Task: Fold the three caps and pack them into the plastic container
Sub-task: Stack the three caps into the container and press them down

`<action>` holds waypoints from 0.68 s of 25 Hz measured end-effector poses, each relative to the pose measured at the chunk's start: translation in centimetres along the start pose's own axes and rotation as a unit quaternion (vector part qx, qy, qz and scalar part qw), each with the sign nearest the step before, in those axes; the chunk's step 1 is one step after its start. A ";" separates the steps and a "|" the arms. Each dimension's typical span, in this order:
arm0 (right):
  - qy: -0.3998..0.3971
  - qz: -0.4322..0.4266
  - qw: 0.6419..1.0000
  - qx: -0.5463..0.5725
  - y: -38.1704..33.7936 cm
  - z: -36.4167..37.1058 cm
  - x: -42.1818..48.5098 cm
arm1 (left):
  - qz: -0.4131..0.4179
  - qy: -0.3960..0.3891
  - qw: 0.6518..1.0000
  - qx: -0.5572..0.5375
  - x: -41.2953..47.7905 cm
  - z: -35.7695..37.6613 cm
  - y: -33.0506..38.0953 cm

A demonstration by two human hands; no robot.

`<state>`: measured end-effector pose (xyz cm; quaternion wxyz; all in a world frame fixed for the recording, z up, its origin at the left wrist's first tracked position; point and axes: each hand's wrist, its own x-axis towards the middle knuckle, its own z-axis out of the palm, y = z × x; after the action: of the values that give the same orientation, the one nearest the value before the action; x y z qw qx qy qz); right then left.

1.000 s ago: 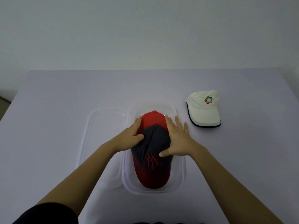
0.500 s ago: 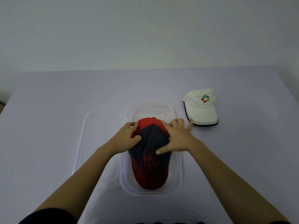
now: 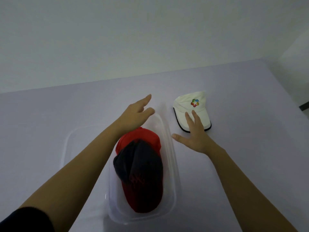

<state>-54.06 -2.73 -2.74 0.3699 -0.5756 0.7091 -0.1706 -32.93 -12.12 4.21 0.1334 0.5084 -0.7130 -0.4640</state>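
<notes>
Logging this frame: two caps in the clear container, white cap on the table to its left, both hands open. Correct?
No. The head view shows the white cap on the table to the right of the container, not the left. The rest holds: red cap and dark cap inside, left hand and right hand open.

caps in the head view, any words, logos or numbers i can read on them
Dark cap: red stitched emblem on the front, too blurred to read.
White cap: a multicoloured logo, a sign with no letters showing.
Red cap: no text showing.
</notes>
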 end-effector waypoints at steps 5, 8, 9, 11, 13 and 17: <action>0.111 0.101 0.988 0.036 6.0 -3.6 3.8 | -0.032 -0.086 0.996 -0.007 10.0 6.0 2.7; 0.061 0.118 0.990 0.054 8.6 -4.5 5.6 | -0.070 -0.109 0.991 -0.046 13.8 8.6 2.5; 0.055 0.097 0.991 0.069 9.1 -4.4 6.0 | -0.078 -0.125 0.987 -0.059 14.7 9.4 2.3; 0.070 0.079 0.989 0.102 10.9 -3.9 6.8 | -0.089 -0.163 0.979 -0.081 16.2 11.1 2.3; 0.084 0.068 0.986 0.128 11.8 -3.5 6.9 | -0.098 -0.168 0.975 -0.103 17.4 12.1 2.2; 0.120 0.043 0.981 0.150 12.8 -2.9 7.2 | -0.106 -0.201 0.966 -0.125 19.4 12.5 2.2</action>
<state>-65.41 -6.47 -11.70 0.3712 -0.4583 0.7386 -0.3265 -51.20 -21.84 -6.20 0.0002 0.4568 -0.6036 -0.6535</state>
